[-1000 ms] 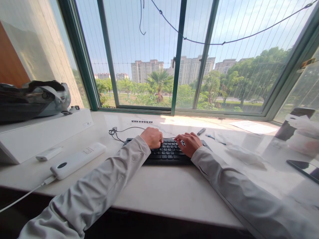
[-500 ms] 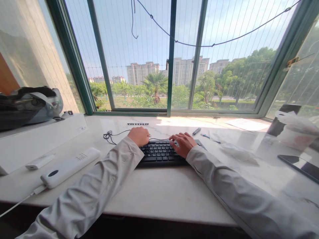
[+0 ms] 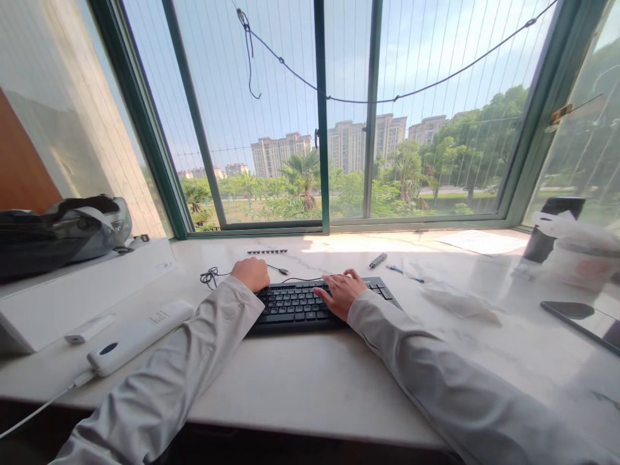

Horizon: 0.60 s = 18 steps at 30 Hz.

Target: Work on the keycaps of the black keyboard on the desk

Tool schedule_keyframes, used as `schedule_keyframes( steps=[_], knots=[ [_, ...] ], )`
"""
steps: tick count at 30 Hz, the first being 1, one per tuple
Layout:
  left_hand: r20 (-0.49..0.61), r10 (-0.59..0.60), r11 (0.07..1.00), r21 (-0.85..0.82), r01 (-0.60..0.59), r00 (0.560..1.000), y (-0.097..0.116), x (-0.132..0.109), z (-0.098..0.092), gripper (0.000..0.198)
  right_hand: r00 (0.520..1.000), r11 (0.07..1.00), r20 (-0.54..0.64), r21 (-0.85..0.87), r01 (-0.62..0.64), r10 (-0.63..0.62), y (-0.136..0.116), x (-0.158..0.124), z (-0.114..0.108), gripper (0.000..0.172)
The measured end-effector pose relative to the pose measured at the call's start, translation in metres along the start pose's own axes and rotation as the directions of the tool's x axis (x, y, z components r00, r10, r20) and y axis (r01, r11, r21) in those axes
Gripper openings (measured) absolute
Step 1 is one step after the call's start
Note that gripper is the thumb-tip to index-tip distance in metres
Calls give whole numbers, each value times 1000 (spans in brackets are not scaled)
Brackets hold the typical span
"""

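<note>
A black keyboard lies on the pale stone counter in front of me. At its upper left corner is my left hand, fingers curled down and closed. Whatever those fingers hold, if anything, is hidden behind the back of the hand. Over the right half of the keys rests my right hand, its fingers apart and stretched to the left, with nothing seen in it. A thin black cable with a USB plug runs behind the keyboard, and its coiled part lies left of my left hand.
A white power bank with a cable and a long white box bearing a dark bag stand at left. Rightward are a USB stick, a small brush-like tool, clear plastic wrapping, a phone and a bagged tub.
Both hands have moved left along the keyboard, uncovering its right end and the USB plug. The camera view has tilted slightly.
</note>
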<state>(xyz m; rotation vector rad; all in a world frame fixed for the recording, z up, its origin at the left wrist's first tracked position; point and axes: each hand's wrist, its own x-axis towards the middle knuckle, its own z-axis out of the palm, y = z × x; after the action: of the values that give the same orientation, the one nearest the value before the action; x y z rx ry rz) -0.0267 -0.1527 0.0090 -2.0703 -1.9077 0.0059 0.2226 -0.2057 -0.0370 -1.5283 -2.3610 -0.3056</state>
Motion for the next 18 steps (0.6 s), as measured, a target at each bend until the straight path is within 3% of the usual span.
schedule_keyframes(
  steps=[9, 14, 18],
  knots=[
    [35, 65, 995, 79, -67, 997, 10, 0, -6, 32, 997, 997, 17, -25, -70, 71, 0, 3, -6, 63],
    [43, 184, 966, 178, -189, 982, 17, -3, -11, 32, 990, 995, 96, -22, -101, 103, -4, 1, -18, 60],
    [108, 246, 949, 174, -262, 963, 6, 19, -9, 28, 989, 994, 106, -31, -104, 107, -5, 0, -23, 64]
  ],
)
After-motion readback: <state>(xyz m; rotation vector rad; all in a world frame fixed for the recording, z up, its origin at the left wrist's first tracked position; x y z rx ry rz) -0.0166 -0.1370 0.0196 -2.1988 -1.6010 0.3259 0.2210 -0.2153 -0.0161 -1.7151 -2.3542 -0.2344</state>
